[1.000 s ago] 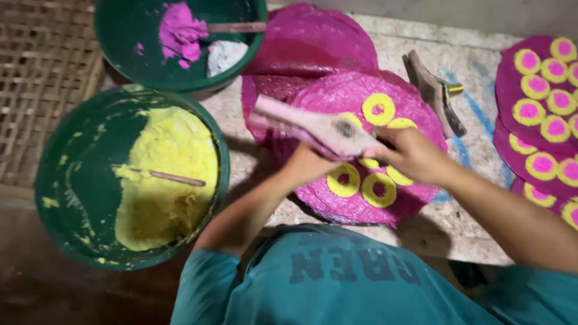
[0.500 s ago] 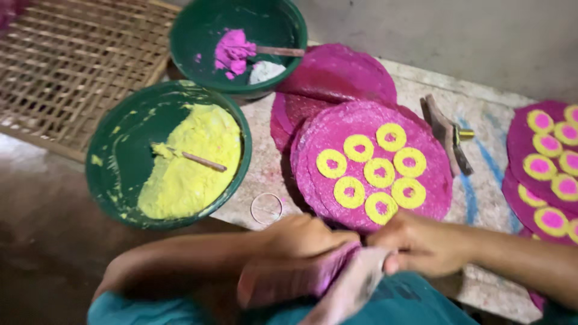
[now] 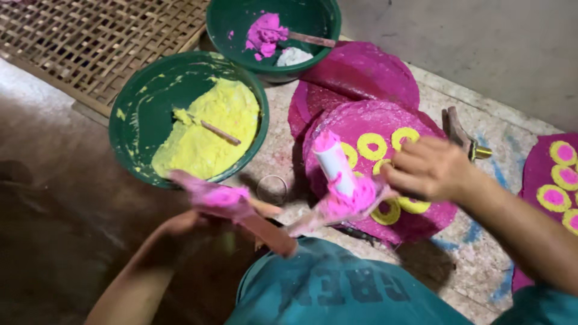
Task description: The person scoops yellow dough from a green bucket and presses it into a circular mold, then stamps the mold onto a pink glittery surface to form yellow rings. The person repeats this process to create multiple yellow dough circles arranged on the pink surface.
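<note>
My left hand (image 3: 180, 227), blurred, is closed on one wooden arm of a pink-smeared press tool (image 3: 259, 219). My right hand (image 3: 428, 168) grips the tool's other arm, where a white tube (image 3: 333, 161) caked with pink paste stands up. The tool hangs over the near edge of a round pink disc (image 3: 367, 123) that carries several yellow paste rings (image 3: 371, 145). A green bowl of yellow paste (image 3: 198, 129) with a stick in it sits just left of the tool.
A second green bowl (image 3: 274, 30) holds pink and white paste and a spoon. More pink discs lie behind (image 3: 361, 72) and at the right (image 3: 557, 180). A metal ring (image 3: 272, 188), a wooden block with a brass bolt (image 3: 460, 132) and a woven mat (image 3: 102, 36) lie around.
Both hands have lifted the press tool from my lap up over the disc's near edge, and its arms have swung apart. The view has shifted slightly.
</note>
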